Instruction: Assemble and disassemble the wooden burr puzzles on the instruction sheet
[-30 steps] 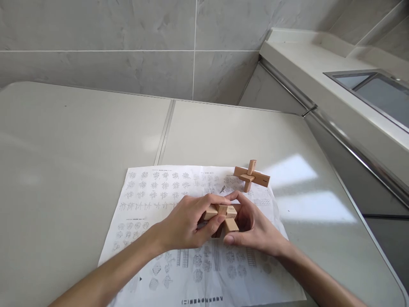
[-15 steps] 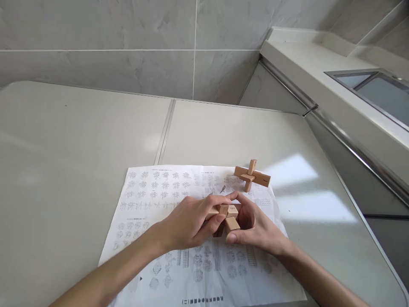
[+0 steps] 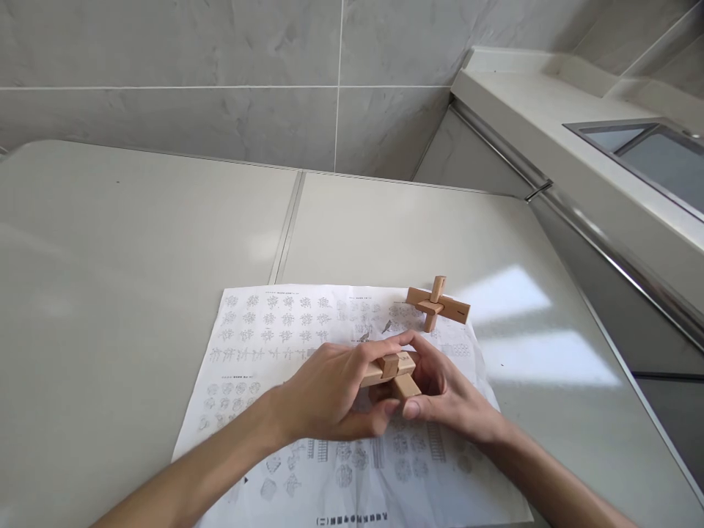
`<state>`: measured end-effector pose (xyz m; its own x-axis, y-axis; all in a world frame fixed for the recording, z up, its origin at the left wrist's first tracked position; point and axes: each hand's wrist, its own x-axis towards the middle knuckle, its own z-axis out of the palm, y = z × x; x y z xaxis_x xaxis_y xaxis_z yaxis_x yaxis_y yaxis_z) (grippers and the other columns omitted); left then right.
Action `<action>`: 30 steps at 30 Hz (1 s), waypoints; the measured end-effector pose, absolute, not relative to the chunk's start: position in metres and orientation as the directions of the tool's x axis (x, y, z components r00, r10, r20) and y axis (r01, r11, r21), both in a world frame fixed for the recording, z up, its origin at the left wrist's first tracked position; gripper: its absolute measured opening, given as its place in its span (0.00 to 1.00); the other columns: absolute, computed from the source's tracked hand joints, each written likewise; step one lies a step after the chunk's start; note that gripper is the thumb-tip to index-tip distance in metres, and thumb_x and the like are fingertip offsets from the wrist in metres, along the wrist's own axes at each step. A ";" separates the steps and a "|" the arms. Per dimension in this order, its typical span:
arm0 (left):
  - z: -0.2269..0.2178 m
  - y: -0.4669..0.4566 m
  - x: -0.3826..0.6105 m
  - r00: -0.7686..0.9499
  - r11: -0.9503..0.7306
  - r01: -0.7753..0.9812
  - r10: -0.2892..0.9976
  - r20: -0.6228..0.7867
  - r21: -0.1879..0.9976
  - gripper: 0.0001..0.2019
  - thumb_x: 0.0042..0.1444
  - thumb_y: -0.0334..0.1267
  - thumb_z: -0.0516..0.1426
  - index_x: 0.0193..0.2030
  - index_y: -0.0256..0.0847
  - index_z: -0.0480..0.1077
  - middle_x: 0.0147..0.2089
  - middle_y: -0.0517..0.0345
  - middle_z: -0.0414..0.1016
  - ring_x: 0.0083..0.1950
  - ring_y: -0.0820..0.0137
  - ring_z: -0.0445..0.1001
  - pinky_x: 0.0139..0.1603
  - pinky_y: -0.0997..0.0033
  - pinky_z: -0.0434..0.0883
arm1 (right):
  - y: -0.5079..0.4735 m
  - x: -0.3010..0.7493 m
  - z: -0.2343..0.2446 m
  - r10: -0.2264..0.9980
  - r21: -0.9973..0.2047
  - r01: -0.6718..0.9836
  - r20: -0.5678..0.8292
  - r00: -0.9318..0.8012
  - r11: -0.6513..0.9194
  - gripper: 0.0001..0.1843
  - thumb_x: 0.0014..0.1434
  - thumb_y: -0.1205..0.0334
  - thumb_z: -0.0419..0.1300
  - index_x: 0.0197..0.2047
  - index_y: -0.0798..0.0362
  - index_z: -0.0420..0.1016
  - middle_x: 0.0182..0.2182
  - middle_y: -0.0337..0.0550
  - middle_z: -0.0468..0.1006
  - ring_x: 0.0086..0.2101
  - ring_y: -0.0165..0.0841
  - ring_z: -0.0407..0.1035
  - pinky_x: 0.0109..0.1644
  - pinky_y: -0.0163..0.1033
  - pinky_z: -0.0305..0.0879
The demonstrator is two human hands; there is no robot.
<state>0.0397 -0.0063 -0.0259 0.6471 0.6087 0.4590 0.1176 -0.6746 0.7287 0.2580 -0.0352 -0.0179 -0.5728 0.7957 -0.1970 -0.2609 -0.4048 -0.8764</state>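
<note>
Between my two hands is a wooden burr puzzle point(image 3: 389, 364) made of interlocking blocks, held above the printed sheet. My left hand point(image 3: 341, 389) grips it from the left, fingers over the top and thumb at the lower front. On the other side, my right hand point(image 3: 440, 385) is closed around the right end, its thumb against a block that juts toward me. My fingers hide part of the puzzle's back and underside. Farther back, a second wooden puzzle point(image 3: 438, 304), shaped like a three-way cross, stands on the sheet's far right corner.
Beneath my hands lies a creased paper sheet point(image 3: 264, 433) with rows of puzzle diagrams, upside down to me. It rests on a glossy white table point(image 3: 137, 279) with a seam. A counter point(image 3: 522, 95) with a sink stands to the right; a grey tiled wall point(image 3: 220, 44) is behind.
My left thumb has slid off the top blocks, down to the puzzle's lower front. The held puzzle has tilted slightly and shifted a little right. The cross puzzle stays in place.
</note>
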 end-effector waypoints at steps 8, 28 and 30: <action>-0.031 -0.006 0.035 0.675 -0.609 0.202 0.654 0.342 0.767 0.40 0.61 0.44 0.69 0.73 0.49 0.53 0.36 0.67 0.83 0.27 0.71 0.77 0.29 0.72 0.73 | -0.035 0.264 -0.024 0.778 -0.850 -0.251 -0.255 -0.573 -0.464 0.32 0.59 0.45 0.78 0.56 0.50 0.71 0.39 0.41 0.79 0.35 0.30 0.70 0.37 0.34 0.65; -0.030 -0.003 0.037 0.626 -0.620 0.192 0.674 0.391 0.761 0.31 0.62 0.44 0.69 0.68 0.49 0.63 0.35 0.69 0.84 0.26 0.75 0.78 0.24 0.79 0.71 | -0.033 0.265 -0.020 0.779 -0.891 -0.166 -0.263 -0.568 -0.422 0.32 0.60 0.40 0.76 0.53 0.50 0.67 0.31 0.33 0.70 0.28 0.27 0.60 0.30 0.33 0.56; -0.030 -0.003 0.037 0.622 -0.614 0.178 0.676 0.395 0.769 0.32 0.61 0.45 0.70 0.68 0.49 0.64 0.37 0.68 0.84 0.27 0.75 0.79 0.25 0.79 0.72 | -0.032 0.266 -0.019 0.771 -0.896 -0.163 -0.249 -0.586 -0.413 0.30 0.63 0.39 0.73 0.53 0.50 0.67 0.29 0.31 0.66 0.26 0.26 0.56 0.28 0.33 0.53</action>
<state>0.0367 -0.0034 -0.0303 0.6223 0.6755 0.3954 0.1777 -0.6139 0.7691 0.2656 -0.0319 -0.0186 -0.5857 0.7713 -0.2492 -0.1632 -0.4134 -0.8958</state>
